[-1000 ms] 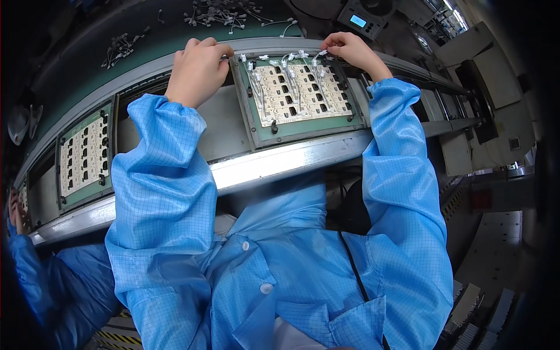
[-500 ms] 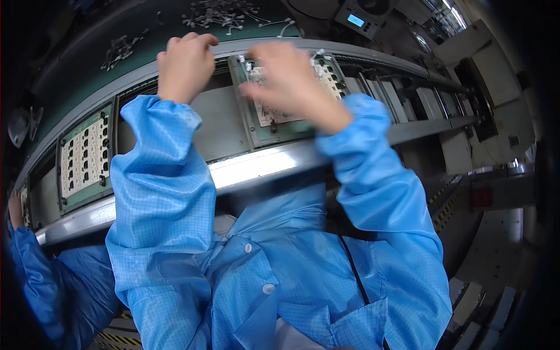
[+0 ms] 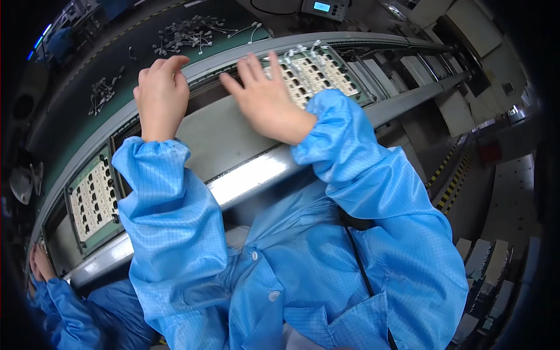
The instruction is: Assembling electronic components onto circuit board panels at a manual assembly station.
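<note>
My left hand [image 3: 161,99] is raised over the far rail of the conveyor, its fingers curled inward. Whatever it may hold is hidden behind the fingers. My right hand [image 3: 269,102] is open, fingers spread, at the left end of a cream circuit board [image 3: 315,73] in a green carrier. Its fingertips overlap the board's edge; whether they press on it I cannot tell. Rows of dark parts cover the board, and white wired connectors [image 3: 317,45] stick up along its far side. Another similar board [image 3: 93,198] lies in a carrier to the left.
A pile of white connector leads [image 3: 189,35] lies on the green mat [image 3: 128,73] beyond the conveyor rail [image 3: 251,181], with a smaller bunch [image 3: 104,93] further left. A co-worker's hand [image 3: 42,262] is at the conveyor's far left. A device with a lit screen [image 3: 321,7] stands beyond.
The board by my right hand has shifted right along the conveyor. My right hand has moved from over the board to its left end, fingers now spread. The camera's view has tilted.
</note>
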A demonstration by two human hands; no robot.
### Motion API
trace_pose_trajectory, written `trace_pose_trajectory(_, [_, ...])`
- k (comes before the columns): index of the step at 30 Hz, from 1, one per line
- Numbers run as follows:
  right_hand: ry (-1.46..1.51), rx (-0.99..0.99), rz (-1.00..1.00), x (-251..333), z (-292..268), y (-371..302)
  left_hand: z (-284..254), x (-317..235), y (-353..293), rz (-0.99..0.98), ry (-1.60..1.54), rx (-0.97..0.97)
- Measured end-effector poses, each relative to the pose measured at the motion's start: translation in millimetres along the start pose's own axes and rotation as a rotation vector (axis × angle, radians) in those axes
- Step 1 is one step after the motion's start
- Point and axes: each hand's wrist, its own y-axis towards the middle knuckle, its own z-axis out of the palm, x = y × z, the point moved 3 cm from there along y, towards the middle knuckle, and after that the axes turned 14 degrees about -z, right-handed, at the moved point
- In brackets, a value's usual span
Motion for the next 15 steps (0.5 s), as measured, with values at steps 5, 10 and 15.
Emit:
trace_pose_trajectory(5, [-0.180,0.110,0.198,-67.6,6.9,-48.6,-0.2,-0.6,-6.1,0.016,-0.021,0.042])
trace_pose_trajectory(10, [-0.295,0.226,0.465,-132.1,26.9,-93.8,-0.1,-1.2,-11.7,0.029,-0.002,0.076])
trace_pose_trajectory(15, [-0.486,0.260,0.618,-211.5,50.4,-137.7,2.9,-4.7,-8.4,0.066,-0.020,0.090])
